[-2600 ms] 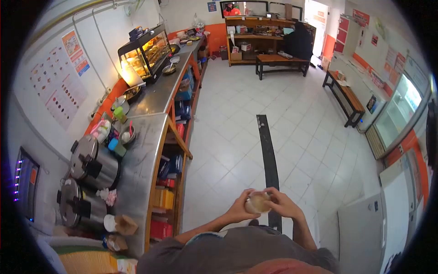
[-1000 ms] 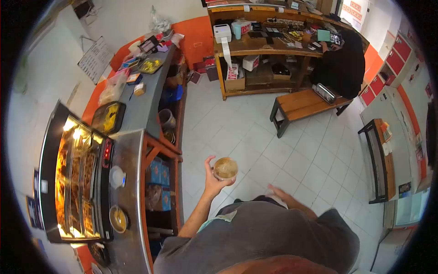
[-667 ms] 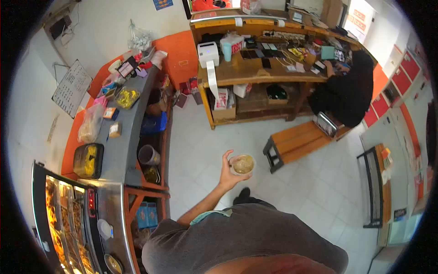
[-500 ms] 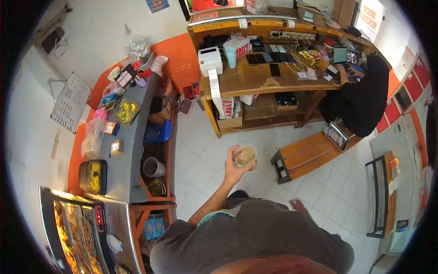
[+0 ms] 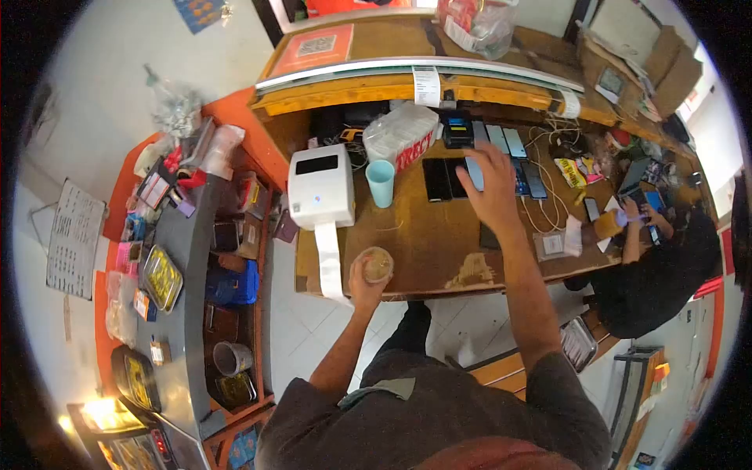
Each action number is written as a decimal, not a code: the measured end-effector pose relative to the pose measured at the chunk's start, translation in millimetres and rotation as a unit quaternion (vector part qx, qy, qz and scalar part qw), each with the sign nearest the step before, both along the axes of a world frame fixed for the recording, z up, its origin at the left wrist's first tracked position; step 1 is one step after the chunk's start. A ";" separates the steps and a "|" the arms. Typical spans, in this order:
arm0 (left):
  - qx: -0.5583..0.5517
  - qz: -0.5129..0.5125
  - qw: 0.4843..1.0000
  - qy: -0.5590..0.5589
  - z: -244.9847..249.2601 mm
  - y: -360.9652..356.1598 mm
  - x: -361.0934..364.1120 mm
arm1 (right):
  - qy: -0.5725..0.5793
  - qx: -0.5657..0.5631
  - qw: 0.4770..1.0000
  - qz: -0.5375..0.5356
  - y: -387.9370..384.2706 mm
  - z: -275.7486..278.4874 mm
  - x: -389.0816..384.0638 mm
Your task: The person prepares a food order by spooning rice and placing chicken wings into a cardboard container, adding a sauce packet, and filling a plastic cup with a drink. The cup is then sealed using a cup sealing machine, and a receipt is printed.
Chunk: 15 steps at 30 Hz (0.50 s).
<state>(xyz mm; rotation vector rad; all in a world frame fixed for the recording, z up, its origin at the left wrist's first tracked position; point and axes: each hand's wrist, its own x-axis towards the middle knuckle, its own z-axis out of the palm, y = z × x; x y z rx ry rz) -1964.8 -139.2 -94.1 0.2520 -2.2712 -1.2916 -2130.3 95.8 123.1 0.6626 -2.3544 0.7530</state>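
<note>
My left hand (image 5: 365,291) is wrapped round a clear cup (image 5: 377,265) with light brown contents, at the counter's front edge. Close beside it hangs a white paper strip (image 5: 330,262) from the white label printer (image 5: 322,186). Out over the wooden counter (image 5: 423,247), my right hand (image 5: 493,192) reaches with its fingers spread and nothing in them. Beneath and around it lie several phones: dark ones (image 5: 437,180) to its left, a lit one (image 5: 534,180) to its right and pale ones (image 5: 513,142) behind. A light blue cup (image 5: 381,185) stands by the printer.
A plastic bag with red letters (image 5: 401,133) sits behind the blue cup. White cables (image 5: 558,205) cross the counter. At the right, a person in black (image 5: 658,274) sits on a bench, hands over a phone. A grey side counter (image 5: 186,258) holding food trays runs along the left.
I have come up to the wooden counter, the cup still in my left hand. My right hand has risen from my side and stretched out above the phones.
</note>
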 end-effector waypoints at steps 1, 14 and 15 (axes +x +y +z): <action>-0.033 0.036 0.999 -0.017 1.7 3.5 -9.3 | 0.042 0.013 0.999 -0.009 -12.4 10.0 -32.2; -0.020 0.099 0.986 -0.131 -22.2 13.8 -18.5 | 0.012 0.095 0.995 0.013 -57.4 17.4 -181.7; -0.034 0.106 0.984 -0.140 -20.6 15.1 -13.3 | -0.003 0.103 0.995 0.004 -56.7 18.8 -180.1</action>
